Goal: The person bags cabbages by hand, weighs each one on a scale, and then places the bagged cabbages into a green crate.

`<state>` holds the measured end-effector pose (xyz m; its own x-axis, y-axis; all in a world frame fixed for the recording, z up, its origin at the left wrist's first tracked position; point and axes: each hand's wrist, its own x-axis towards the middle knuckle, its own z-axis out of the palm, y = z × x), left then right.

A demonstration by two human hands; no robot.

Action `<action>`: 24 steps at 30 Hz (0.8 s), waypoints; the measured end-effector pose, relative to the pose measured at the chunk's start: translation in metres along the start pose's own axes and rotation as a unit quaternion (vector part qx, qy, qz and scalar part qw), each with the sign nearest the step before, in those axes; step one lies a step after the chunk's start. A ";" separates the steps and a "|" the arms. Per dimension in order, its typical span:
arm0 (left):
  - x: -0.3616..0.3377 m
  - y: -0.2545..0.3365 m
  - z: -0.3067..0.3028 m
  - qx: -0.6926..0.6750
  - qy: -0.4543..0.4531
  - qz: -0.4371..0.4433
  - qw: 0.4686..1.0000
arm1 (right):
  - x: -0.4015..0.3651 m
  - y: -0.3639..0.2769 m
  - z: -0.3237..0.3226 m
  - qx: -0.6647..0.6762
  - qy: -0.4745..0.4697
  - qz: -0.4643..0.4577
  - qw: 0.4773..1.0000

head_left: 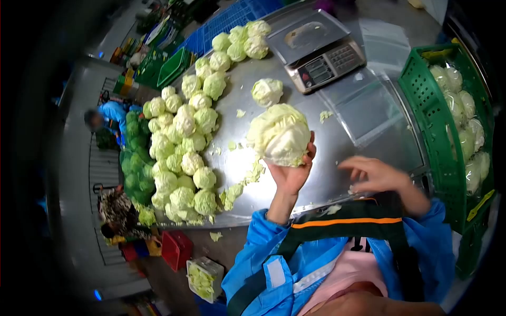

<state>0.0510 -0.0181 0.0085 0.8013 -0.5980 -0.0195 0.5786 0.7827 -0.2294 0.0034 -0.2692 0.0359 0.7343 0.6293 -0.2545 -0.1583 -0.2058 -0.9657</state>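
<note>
My left hand (293,175) holds up a large pale green cabbage (279,135), its fingers wrapped round the right side and underside. Just beyond it a smaller cabbage (267,92) rests on the metal table (327,142). My right hand (371,175) is to the right of the held cabbage, apart from it, with fingers spread and nothing in them. Loose leaf scraps (232,196) lie on the table left of my left wrist. Clear plastic bags (363,113) lie flat on the table beyond my right hand.
Many cabbages (184,121) are piled along the table's left side. A scale (321,52) stands at the back. On the right, a green crate (435,131) holds bagged cabbages. A red crate (175,250) and a white bin (204,279) are below left. Two people are at far left.
</note>
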 end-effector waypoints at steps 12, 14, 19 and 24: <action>0.118 -0.055 -0.122 0.849 0.039 0.039 0.526 | -0.070 0.159 -0.019 0.640 0.346 -0.187 0.660; 0.161 -0.053 -0.172 0.925 0.000 0.101 0.367 | -0.105 0.176 -0.019 0.633 0.387 -0.204 0.638; 0.214 -0.040 -0.255 0.945 0.015 0.127 0.302 | -0.155 0.204 -0.010 0.521 0.498 -0.231 0.654; 0.214 -0.038 -0.197 0.929 0.046 0.098 0.354 | -0.143 0.194 -0.037 0.510 0.300 -0.231 0.772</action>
<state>0.1702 -0.2098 -0.1787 0.8951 -0.4366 0.0904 -0.3159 -0.4780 0.8196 -0.1075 -0.4265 -0.1129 0.9933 -0.0638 -0.0962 -0.0012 0.8272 -0.5618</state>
